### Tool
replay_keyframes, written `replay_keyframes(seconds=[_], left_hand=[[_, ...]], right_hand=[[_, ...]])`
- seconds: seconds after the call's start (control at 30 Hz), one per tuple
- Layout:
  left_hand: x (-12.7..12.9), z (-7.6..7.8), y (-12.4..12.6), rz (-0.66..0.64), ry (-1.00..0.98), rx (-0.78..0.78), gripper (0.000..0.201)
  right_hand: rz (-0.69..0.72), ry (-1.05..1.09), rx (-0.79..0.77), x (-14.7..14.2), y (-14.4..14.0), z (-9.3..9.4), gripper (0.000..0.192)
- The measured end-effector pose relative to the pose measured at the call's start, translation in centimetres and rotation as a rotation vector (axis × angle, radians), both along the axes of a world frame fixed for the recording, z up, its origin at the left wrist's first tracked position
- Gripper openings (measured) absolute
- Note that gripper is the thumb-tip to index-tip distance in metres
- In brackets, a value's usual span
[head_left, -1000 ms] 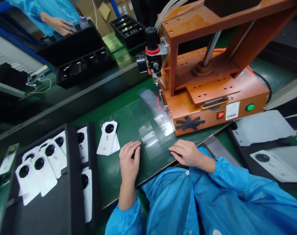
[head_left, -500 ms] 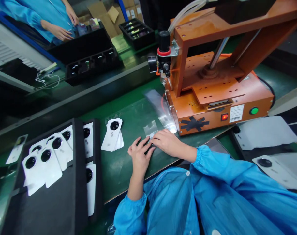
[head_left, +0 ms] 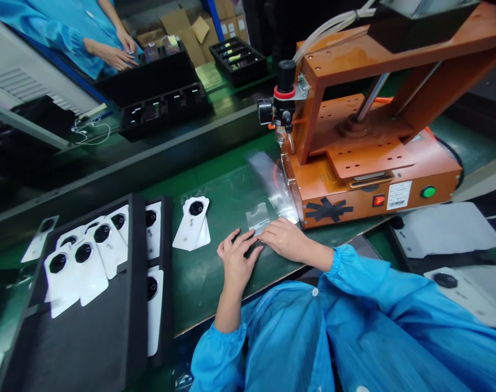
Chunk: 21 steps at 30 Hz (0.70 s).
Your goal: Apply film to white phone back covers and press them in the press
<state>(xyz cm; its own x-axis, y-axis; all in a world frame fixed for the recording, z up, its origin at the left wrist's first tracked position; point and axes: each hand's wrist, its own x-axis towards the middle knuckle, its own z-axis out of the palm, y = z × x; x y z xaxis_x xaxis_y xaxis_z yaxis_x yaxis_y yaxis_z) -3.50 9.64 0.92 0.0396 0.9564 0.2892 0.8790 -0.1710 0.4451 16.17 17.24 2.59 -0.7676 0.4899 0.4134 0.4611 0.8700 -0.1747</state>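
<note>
A small piece of clear plastic film (head_left: 257,213) lies on the green mat, its lower edge at my fingertips. My left hand (head_left: 237,258) rests beside that edge, fingers apart, the index fingertip touching the film and the thumb separated from it. My right hand (head_left: 283,238) has its fingers bent together on the film's lower right edge; its thumb is mostly hidden. Left of my hands, a few white phone back covers (head_left: 193,223) with round black camera rings lie overlapped on the mat.
A black foam tray (head_left: 80,348) at left holds several white back covers. An orange press machine (head_left: 333,185) stands at right, with longer clear film strips (head_left: 272,179) beside it. More covers (head_left: 464,291) lie far right. Across the bench a co-worker's hands (head_left: 112,54) are over a black box.
The view has shifted slightly, so everything sits a little further right. My hands keep nearly the same pose at the film, and more of the film shows above my fingers.
</note>
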Motion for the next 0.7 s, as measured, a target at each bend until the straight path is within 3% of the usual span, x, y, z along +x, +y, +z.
replay_keyframes(seconds=[0.13, 0.47, 0.6, 0.7], left_hand=[[0.0, -0.2, 0.1, 0.000, -0.005, 0.015, 0.013], [-0.2, -0.3, 0.1, -0.030, 0.045, -0.010, 0.016], [-0.1, 0.0, -0.1, -0.035, 0.073, -0.033, 0.022], [0.0, 0.9, -0.4, -0.060, 0.108, -0.079, 0.044]], right_hand=[[0.049, -0.027, -0.021, 0.0, 0.0, 0.5, 0.022], [0.115, -0.056, 0.150, 0.2, -0.6, 1.0, 0.022], [0.121, -0.095, 0.148, 0.3, -0.5, 1.0, 0.023], [0.096, -0.056, 0.113, 1.6, -1.7, 1.5, 0.019]])
